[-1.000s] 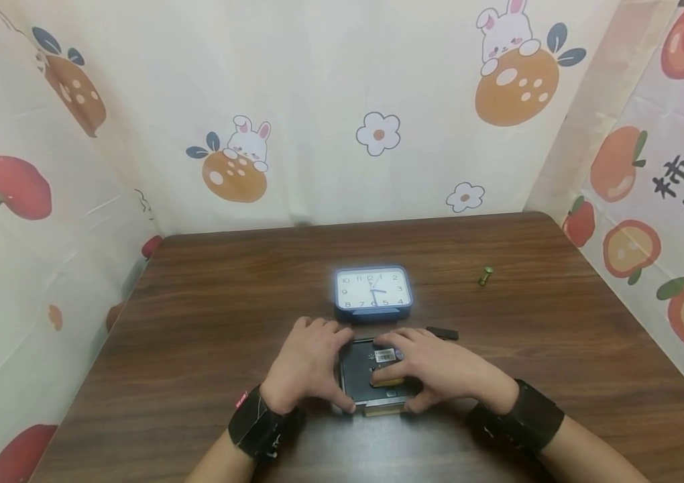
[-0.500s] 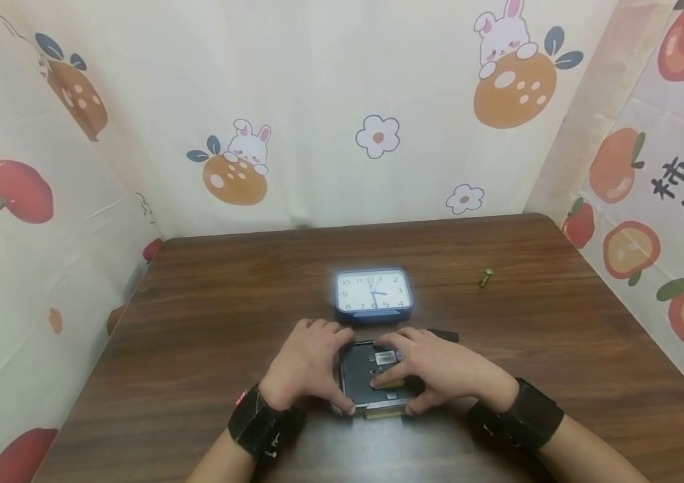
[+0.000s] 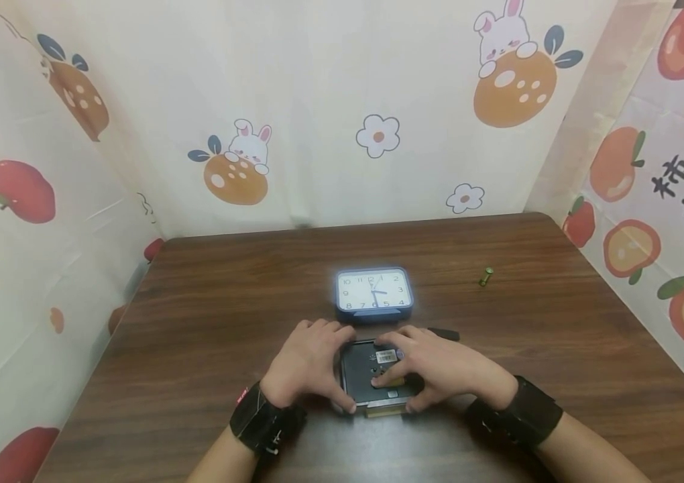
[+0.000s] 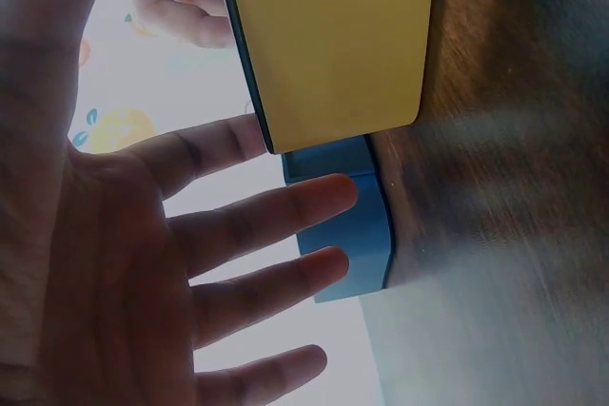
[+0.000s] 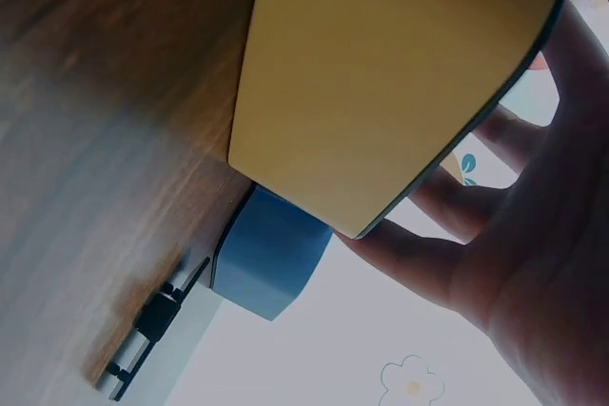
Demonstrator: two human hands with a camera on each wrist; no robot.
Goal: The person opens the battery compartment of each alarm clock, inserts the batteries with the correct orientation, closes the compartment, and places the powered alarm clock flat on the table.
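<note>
Left hand (image 3: 312,365) and right hand (image 3: 438,362) grip a black-backed yellow case (image 3: 360,376) by its edges | On bench (image 3: 209,322), before a blue clock (image 3: 373,292) | Risk: uneven finger pressure could skid case into clock

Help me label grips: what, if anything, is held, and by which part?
The left hand and right hand hold a black and yellow box-shaped object: the left by its left end, the right by its right end and top.
</note>
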